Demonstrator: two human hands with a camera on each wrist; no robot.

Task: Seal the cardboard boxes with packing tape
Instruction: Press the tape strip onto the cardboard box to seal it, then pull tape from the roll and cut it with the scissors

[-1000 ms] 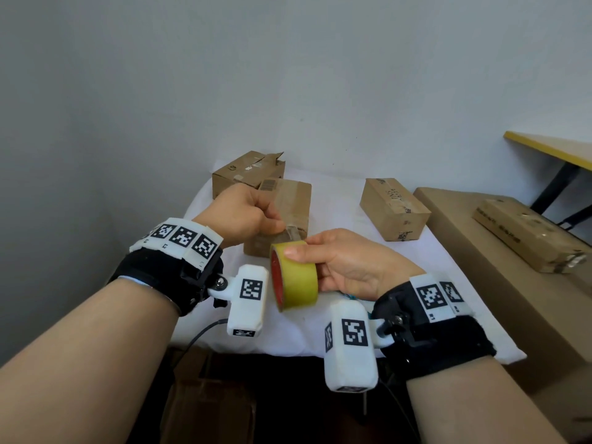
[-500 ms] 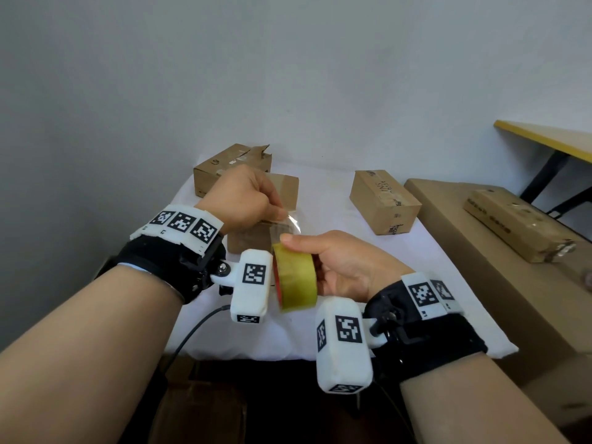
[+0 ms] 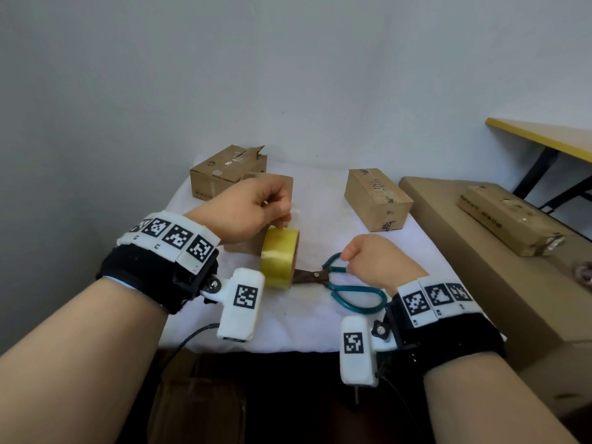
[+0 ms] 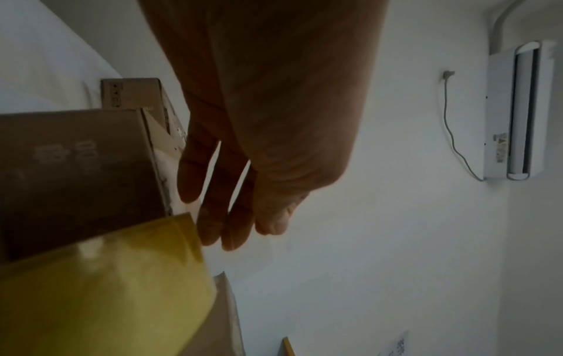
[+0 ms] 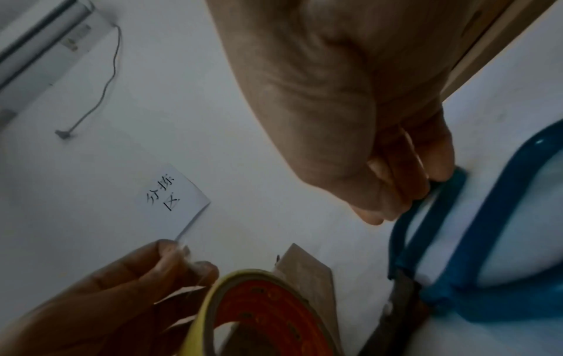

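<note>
since the earlier frame the right hand (image 3: 373,262) has let go of the tape roll (image 3: 279,256) and gone to the teal-handled scissors (image 3: 344,283), which were not in view before; its fingers (image 5: 408,166) now curl round the upper handle loop. the roll now hangs from the free end of tape that the left hand (image 3: 253,209) pinches between thumb and fingertips (image 5: 170,255), at about 9 o'clock of the scissors, whose blades point toward it. whether the roll's lower edge touches the white cloth (image 3: 307,325) i cannot tell. as for progress, i judge the sealing barely begun: a short clear length is peeled off, not yet cut and not yet laid on anything. the nearest box (image 3: 272,187), half hidden behind the left hand at 12 o'clock of the roll, shows no fresh strip that i can make out. the torn-flap box (image 3: 224,173) at 11 o'clock looks open at one corner, and the box at 1 o'clock (image 3: 376,198) sits closed, whether taped i cannot tell. cutting, sticking and pressing down are all left, likely for each box.
</note>
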